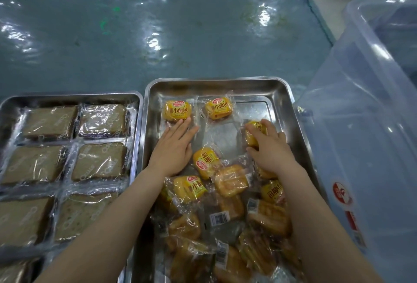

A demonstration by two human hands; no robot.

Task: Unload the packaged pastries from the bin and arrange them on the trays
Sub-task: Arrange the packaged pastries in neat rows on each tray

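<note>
While left hand (174, 147) lies flat, fingers straight (touching a bun pack (176, 110)), right hand (268, 147) grips another pack (253, 132)

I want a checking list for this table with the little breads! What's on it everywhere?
Surface: table under shiny clear plastic sheet.
Job's things: right tray holds two yellow buns in a row, a loose pile nearer; left tray is filled with brown slices; clear bin stands right.
Clutter: nothing seen.
Hands: left hand lies flat beside a bun; right hand grips another bun.
Cables: nothing seen.
Surroundings: pale floor tiles beyond.
</note>
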